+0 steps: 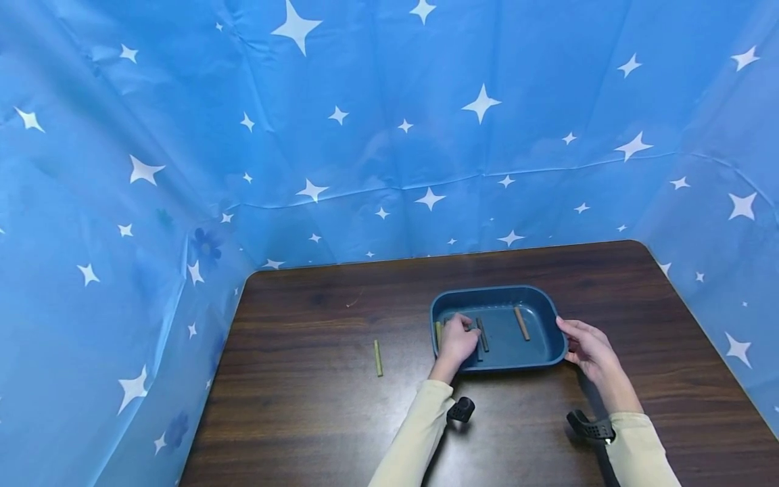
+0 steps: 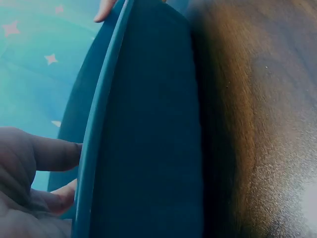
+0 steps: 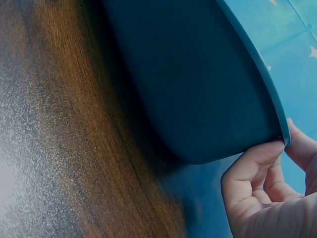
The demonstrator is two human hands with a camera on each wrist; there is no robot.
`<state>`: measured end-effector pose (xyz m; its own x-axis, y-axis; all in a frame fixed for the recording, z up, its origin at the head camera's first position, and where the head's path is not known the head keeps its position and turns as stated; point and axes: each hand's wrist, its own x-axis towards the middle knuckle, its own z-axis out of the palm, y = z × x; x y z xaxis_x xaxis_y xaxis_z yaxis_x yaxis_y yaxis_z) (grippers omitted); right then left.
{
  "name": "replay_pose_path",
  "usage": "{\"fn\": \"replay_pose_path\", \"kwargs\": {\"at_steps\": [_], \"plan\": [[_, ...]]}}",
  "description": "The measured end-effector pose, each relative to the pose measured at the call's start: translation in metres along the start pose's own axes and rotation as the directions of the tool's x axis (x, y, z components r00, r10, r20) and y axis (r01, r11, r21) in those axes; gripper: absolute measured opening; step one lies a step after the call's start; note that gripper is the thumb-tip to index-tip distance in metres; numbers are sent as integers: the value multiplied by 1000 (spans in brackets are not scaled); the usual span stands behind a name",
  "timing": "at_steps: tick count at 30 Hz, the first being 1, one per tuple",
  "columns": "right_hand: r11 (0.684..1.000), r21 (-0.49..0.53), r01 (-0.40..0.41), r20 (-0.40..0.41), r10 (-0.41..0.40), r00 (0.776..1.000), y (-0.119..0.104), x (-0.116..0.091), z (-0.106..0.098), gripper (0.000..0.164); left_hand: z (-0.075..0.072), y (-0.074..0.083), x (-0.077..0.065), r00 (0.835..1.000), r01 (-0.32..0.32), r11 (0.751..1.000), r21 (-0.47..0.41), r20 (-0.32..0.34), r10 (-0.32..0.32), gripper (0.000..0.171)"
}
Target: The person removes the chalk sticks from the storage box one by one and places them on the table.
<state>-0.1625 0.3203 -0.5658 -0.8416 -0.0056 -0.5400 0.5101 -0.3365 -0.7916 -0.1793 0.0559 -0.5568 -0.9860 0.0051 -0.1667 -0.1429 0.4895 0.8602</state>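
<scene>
A blue rectangular tray with rounded corners stands on the table, holding several short sticks. My left hand reaches over its near wall into the left part, fingers bent downward. The tray wall hides those fingertips in the left wrist view, so whether they grip a stick is unclear. Around that hand lie a yellow-green stick and a dark stick. An orange-brown stick lies farther right inside. My right hand pinches the tray's right rim between thumb and fingers, seen closely in the right wrist view.
Another yellow-green stick lies on the dark wooden table, left of the tray. A blue curtain with white stars hangs behind the table and along its sides. Each wrist wears a black band.
</scene>
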Motion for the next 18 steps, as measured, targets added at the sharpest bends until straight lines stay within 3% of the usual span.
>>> {"fn": "replay_pose_path", "kwargs": {"at_steps": [18], "plan": [[1000,8,17,16,-17,1000,2,-1,0,24,21,-3,9,998,59,983,174,25,-64,28]]}}
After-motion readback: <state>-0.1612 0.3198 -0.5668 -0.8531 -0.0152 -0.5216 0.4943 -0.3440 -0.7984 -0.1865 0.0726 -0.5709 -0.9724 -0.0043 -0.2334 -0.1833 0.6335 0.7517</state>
